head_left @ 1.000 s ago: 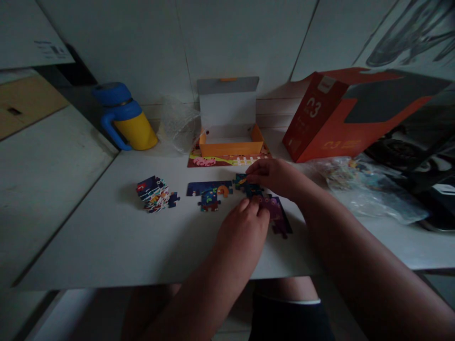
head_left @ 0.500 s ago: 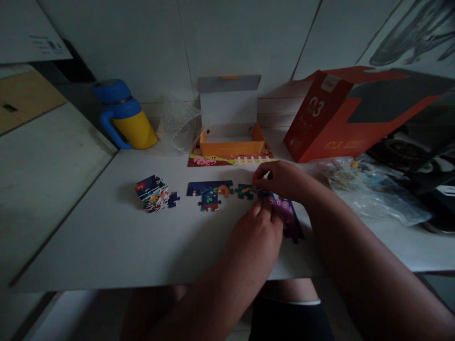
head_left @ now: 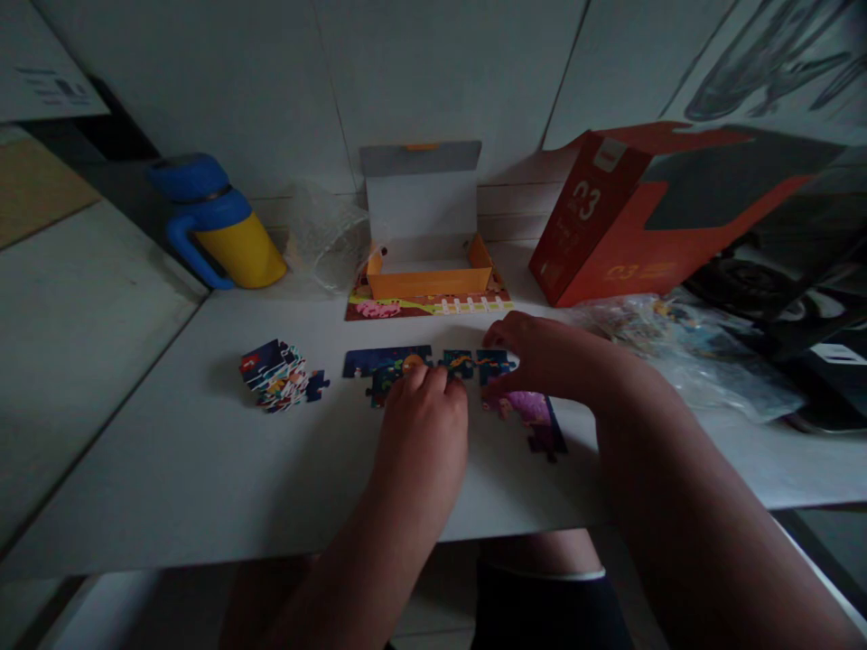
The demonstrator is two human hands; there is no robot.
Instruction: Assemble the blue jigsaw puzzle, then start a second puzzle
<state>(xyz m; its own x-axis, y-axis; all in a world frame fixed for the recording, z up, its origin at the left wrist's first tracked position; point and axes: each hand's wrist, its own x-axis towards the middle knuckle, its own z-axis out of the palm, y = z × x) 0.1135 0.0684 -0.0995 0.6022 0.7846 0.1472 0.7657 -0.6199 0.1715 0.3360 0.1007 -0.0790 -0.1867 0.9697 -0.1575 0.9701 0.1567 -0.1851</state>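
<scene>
Left hand (head_left: 428, 413): fingers bunched over blue puzzle section (head_left: 366, 360), grip unclear. Right hand (head_left: 545, 359): thumb and fingers apart at purple section (head_left: 532, 406). Single piece (head_left: 459, 364) between; best slid flat, tabs squared.

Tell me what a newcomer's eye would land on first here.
Most likely the big red box at the back right of the table, and the blue-and-yellow jug at the back left. Next would probably come the left hand and right hand at the puzzle pieces in the middle, with the open orange box behind them.
</scene>
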